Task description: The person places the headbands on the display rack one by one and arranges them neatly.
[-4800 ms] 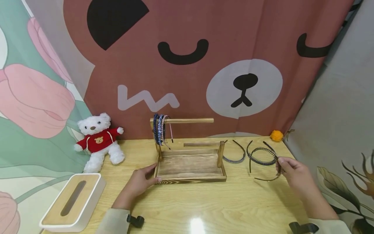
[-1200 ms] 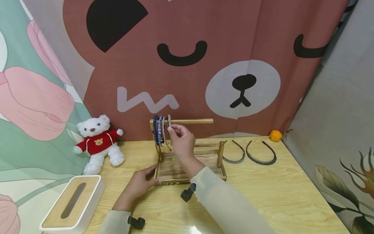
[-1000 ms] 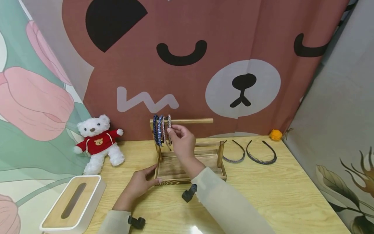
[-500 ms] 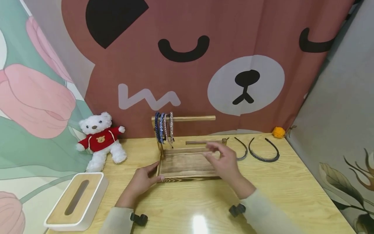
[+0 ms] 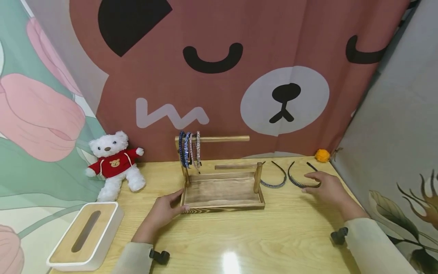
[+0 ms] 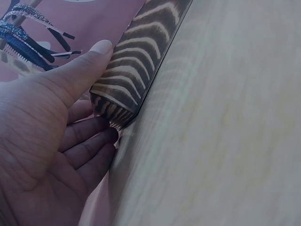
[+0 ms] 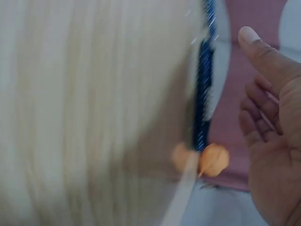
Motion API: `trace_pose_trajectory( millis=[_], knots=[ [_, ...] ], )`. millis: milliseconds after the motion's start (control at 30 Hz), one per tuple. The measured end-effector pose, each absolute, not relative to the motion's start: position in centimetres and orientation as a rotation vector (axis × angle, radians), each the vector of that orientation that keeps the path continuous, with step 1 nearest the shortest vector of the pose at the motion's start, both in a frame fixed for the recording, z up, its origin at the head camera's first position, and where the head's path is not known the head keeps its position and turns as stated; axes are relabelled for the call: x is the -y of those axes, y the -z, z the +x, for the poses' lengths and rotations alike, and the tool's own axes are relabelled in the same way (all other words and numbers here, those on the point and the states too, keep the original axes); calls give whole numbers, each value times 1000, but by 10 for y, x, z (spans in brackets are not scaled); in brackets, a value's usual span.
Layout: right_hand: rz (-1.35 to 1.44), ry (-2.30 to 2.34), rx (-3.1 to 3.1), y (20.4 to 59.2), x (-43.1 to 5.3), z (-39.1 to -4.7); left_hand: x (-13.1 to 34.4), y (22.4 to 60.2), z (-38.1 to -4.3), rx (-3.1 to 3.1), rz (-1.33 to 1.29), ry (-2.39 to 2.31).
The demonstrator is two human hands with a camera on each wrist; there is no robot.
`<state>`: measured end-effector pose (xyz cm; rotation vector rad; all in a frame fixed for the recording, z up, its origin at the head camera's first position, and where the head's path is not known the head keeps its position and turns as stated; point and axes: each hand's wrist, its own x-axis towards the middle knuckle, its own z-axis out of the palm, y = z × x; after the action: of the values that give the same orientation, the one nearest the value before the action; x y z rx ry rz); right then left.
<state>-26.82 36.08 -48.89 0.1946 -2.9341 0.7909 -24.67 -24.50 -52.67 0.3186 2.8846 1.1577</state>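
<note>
My left hand [image 5: 164, 211] grips the front left corner of a wooden display stand [image 5: 222, 209], thumb on the front rim and fingers at its side. The stand's striped wood end [image 6: 131, 61] shows in the left wrist view. Several beaded and rhinestone headbands [image 5: 197, 146] in navy, blue and pinkish tones hang at the left of the upper bar [image 5: 226, 139]. My right hand [image 5: 326, 186], thumb and fingers apart, hovers over a dark toothed headband [image 5: 295, 182], partly covering it. A blue-grey beaded headband [image 5: 273, 186] lies beside it on the table.
A white teddy bear in a red hoodie [image 5: 114, 163] sits at the back left. A white tissue box with a wooden lid [image 5: 70, 232] stands at the front left. An orange pompom [image 5: 322, 155] lies at the back right edge. The lower bar [image 5: 236, 166] bears nothing.
A toothed, sparkly headband went from the table at right onto the upper bar, and my right hand let it go. That hand has since moved right to the dark headband; my left stays put.
</note>
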Motion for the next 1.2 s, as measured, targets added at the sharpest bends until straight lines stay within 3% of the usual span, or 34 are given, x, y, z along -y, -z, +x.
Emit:
trace_pose_trajectory(
  millis=[367, 667, 1200],
  knots=[
    [224, -598, 3026, 503, -400, -288, 243, 531, -247, -2891, 310, -1178],
    [273, -547, 3008, 507, -397, -290, 247, 531, -249, -2894, 314, -1164],
    [451, -686, 3035, 504, -375, -225, 246, 532, -248, -2899, 306, -1158]
  ],
)
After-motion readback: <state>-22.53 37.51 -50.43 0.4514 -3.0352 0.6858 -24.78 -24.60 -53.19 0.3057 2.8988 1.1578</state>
